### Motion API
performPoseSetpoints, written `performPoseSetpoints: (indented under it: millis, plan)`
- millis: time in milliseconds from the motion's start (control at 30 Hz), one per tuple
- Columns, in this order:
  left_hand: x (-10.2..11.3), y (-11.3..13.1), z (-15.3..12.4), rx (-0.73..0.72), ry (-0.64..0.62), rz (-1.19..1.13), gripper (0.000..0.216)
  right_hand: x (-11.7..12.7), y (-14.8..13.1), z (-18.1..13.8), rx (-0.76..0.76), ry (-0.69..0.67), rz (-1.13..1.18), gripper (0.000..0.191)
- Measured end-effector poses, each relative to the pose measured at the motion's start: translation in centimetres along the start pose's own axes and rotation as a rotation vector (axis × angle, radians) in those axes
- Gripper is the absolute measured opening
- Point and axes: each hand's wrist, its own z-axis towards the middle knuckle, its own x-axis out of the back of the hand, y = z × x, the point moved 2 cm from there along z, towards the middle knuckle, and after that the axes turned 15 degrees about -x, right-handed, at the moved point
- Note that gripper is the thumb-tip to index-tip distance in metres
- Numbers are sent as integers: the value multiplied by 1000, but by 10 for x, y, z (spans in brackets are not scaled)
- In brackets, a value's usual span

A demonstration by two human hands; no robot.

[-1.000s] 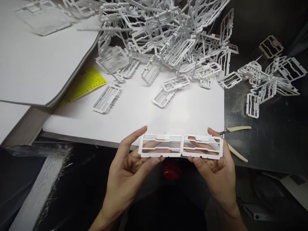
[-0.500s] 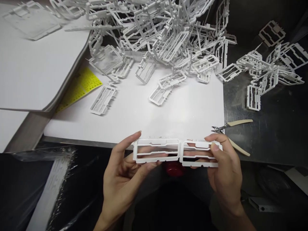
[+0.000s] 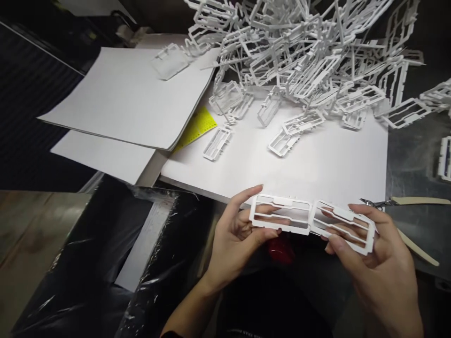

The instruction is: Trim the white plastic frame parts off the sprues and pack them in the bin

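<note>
White plastic double frame [image 3: 310, 220] is held in the air just off the near edge of the white sheet [image 3: 317, 164], bent at its middle joint. Left hand [image 3: 236, 239] fingers [image 3: 246, 195] pinch the left half, thumb on the lower bar. Right hand [image 3: 382, 267] fingers [image 3: 366, 210] grip the right half, which tilts down. Yellow label sheet [image 3: 199, 126] pokes out at the white sheet's left edge, print too small to read. Pile of frames [image 3: 299, 51] crowds the white sheet's far edge, with a few loose ones on it. Open sheet surface lies between those and the hands. Beige-handled cutters [image 3: 408, 203] lie just right of the white sheet on the dark worktop [image 3: 412, 159]. Red object [image 3: 280, 249] sits below the double frame, partly hidden.
</note>
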Motion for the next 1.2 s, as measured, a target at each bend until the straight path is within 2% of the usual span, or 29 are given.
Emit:
performPoseSetpoints:
  millis: [167,367,533,633,800,1000,1133,1200]
  plan:
    - [7,-6,2,-64,-11,-62,63,-6,0,0,4,-60,11,69]
    - [14,-8,4,-67,43,-39,62,-10,-2,-5,-1,-101,2,65]
    - [17,-8,3,-28,58,-56,65,-8,-5,-9,-5,-120,-16,62]
    - [21,-9,3,-52,57,-80,63,-9,-8,-11,12,-121,-9,60]
    - [21,-13,3,-64,10,-141,63,-7,-9,-11,28,-134,42,57]
    - [11,-16,7,-134,-104,-360,61,9,2,-1,99,-85,50,63]
    - [9,-17,5,-180,-179,-432,60,5,9,5,128,-112,53,61]
    - [12,-13,5,-238,-208,-390,59,2,9,4,133,-120,30,58]
